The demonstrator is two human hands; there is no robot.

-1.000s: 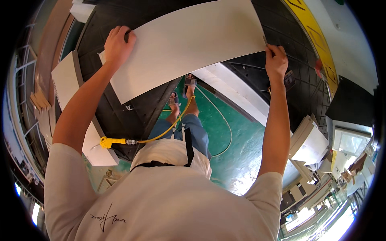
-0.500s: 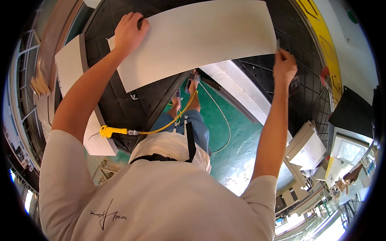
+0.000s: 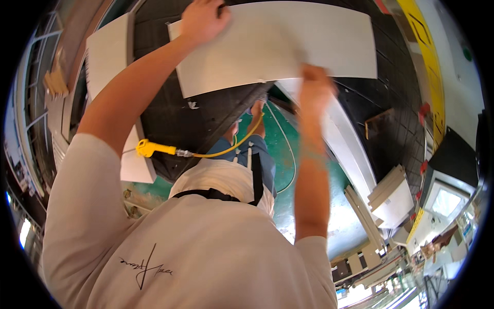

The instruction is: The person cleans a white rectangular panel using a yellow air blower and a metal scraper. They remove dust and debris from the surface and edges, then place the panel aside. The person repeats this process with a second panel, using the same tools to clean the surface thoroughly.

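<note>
A long white panel (image 3: 257, 41) lies across the dark work surface in front of me, its near edge jutting over the gap between two dark tables. My left hand (image 3: 206, 19) is at the panel's far left part, fingers bent over it and gripping it; the fingertips are partly hidden. Over the panel's near edge, right of its middle, my right hand (image 3: 315, 85) is smeared by motion. Its fingers look curled together, and a faint thin blur rises from them. What they hold cannot be made out.
A yellow air gun (image 3: 154, 148) on a yellow hose hangs by the left table's near edge. White boxed panels (image 3: 110, 56) stand at the left. A white beam (image 3: 350, 139) runs along the right table (image 3: 391, 123). Stacked boards (image 3: 391, 198) stand at lower right; a yellow rail (image 3: 427, 56) lies beyond.
My right hand has moved left from the panel's right end toward its middle; the thin grey thing seen in it is now blurred. My view has shifted; the left hand still holds the panel.
</note>
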